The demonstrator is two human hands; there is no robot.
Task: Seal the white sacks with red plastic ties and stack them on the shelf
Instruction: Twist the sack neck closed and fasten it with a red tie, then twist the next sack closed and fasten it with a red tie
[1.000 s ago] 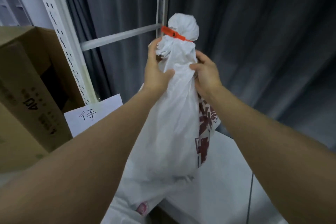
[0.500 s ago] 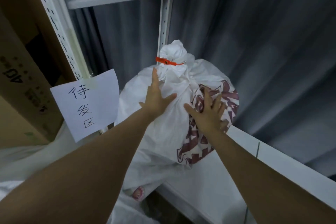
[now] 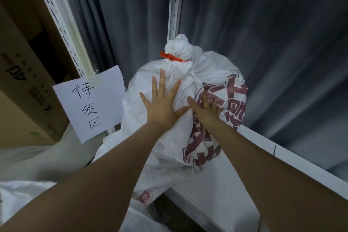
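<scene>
Sack (image 3: 162, 137) sealed, red tie (image 3: 170, 58) round its neck, sitting on shelf (image 3: 244, 190). My left hand (image 3: 162, 107), right hand (image 3: 206, 109) spread flat, pressing sack front. Left: seat it, fetch next.

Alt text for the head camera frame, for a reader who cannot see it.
A left hand and right hand press flat, fingers spread, on a white sack with dark red print, its neck cinched by a red plastic tie, sitting on a white shelf. A handwritten paper sign and a cardboard box stand left of it.
</scene>
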